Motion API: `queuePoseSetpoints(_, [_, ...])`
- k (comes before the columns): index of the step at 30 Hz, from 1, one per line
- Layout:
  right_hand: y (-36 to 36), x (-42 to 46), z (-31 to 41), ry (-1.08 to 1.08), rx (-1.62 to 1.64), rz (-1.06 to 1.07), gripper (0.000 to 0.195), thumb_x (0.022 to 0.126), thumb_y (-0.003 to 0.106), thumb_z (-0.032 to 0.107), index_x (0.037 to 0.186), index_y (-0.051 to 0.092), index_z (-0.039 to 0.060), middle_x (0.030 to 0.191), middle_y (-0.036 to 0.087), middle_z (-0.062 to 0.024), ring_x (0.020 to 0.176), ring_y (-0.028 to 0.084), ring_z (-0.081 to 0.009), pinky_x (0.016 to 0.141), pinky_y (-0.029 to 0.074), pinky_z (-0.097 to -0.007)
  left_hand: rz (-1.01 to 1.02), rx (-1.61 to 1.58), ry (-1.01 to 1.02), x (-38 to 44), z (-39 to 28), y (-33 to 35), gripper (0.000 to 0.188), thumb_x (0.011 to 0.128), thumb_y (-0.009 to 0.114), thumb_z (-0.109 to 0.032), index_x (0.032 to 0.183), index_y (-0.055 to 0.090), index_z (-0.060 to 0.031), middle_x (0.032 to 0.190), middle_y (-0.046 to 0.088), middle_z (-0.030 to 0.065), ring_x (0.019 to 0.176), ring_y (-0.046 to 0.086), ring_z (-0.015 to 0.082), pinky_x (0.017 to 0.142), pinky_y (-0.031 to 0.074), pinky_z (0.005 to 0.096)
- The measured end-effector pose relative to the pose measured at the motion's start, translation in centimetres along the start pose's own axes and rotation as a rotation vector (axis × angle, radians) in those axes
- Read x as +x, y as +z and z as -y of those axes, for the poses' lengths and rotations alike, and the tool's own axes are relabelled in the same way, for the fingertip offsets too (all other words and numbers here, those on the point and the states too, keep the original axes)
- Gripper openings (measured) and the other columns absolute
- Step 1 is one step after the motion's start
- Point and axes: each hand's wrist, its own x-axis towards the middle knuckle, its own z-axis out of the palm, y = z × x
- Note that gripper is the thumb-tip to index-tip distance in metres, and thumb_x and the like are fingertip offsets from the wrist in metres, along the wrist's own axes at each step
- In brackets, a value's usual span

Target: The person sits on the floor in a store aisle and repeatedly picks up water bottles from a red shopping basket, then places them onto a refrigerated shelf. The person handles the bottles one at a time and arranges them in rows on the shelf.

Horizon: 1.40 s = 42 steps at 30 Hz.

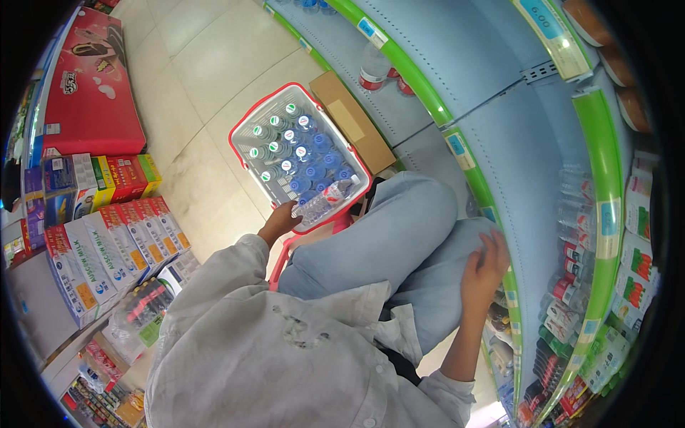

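A white plastic shopping basket (253, 175) with a red rim stands before me, holding several upright bottles with green, white and blue caps. Across its near end lies a clear plastic bottle (321, 206) with a red and white label. My left hand (283, 218) is at the basket's near left corner, its fingers around one end of that lying bottle. Over my right knee, beside the green shelf edge, is my right hand (484, 265), with its fingers apart and nothing visible in it.
A cardboard box (353, 123) sits between basket and shelves. On the right, shelves (481, 59) with green edges hold bottles. Milk cartons (107, 257) are stacked at left, near a red freezer-like case (91, 112). Part of a pink stool (278, 265) shows beneath me.
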Motion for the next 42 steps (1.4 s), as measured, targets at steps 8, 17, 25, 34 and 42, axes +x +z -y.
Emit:
queuePoseSetpoints(8, [-1.2, -0.7, -2.5, 0.066, 0.127, -0.024, 0.034, 0.088, 0.057, 0.006, 0.121, 0.059, -0.0003, 0.134, 0.054, -0.0226, 0.124, 0.050, -0.0407, 0.108, 0.038, -0.0472, -0.160, -0.146, 0.129, -0.4, -5.3, -4.6, 0.041, 0.091, 0.061, -0.013, 0.129, 0.058, 0.0016, 0.117, 0.067, 0.0219, 0.106, 0.066, 0.0348, 0.091, 0.051, 0.0414])
queuePoseSetpoints(17, [-8.4, 2.5, -17.6, 0.329, -0.024, -0.370, 0.046, 0.091, 0.061, 0.017, 0.128, 0.052, -0.0071, 0.126, 0.057, -0.0287, 0.116, 0.056, -0.0413, 0.101, 0.043, -0.0446, -0.273, -0.075, 0.948, -3.0, -35.7, -7.7, 0.036, 0.089, 0.062, -0.014, 0.122, 0.059, 0.0000, 0.118, 0.062, 0.0212, 0.108, 0.061, 0.0375, 0.094, 0.048, 0.0434])
queuePoseSetpoints(25, [-11.1, 9.5, -24.6, 0.314, -0.667, -0.128, 0.044, 0.098, 0.057, 0.028, 0.126, 0.056, -0.0057, 0.113, 0.066, -0.0242, 0.103, 0.064, -0.0369, 0.089, 0.050, -0.0432, -0.399, 0.562, 0.733, 0.5, -37.8, -1.2, 0.035, 0.085, 0.062, -0.028, 0.113, 0.065, -0.0055, 0.126, 0.057, 0.0117, 0.129, 0.044, 0.0279, 0.104, 0.034, 0.0616])
queuePoseSetpoints(34, [-7.3, 12.4, -31.7, 0.148, -0.941, -0.312, 0.046, 0.098, 0.058, 0.033, 0.126, 0.057, -0.0036, 0.111, 0.067, -0.0219, 0.097, 0.066, -0.0348, 0.082, 0.053, -0.0411, -0.409, 0.632, 0.706, 1.1, -38.6, 0.1, 0.027, 0.083, 0.058, -0.027, 0.095, 0.071, -0.0063, 0.104, 0.063, 0.0101, 0.115, 0.052, 0.0289, 0.102, 0.035, 0.0565])
queuePoseSetpoints(42, [-6.8, 12.9, -26.8, 0.106, -0.867, -0.477, 0.046, 0.098, 0.059, 0.033, 0.129, 0.057, -0.0005, 0.115, 0.065, -0.0225, 0.099, 0.065, -0.0352, 0.083, 0.053, -0.0418, -0.411, 0.679, 0.679, 0.7, -39.0, 0.9, 0.035, 0.084, 0.058, -0.031, 0.103, 0.071, -0.0039, 0.112, 0.063, 0.0129, 0.118, 0.050, 0.0327, 0.105, 0.032, 0.0596])
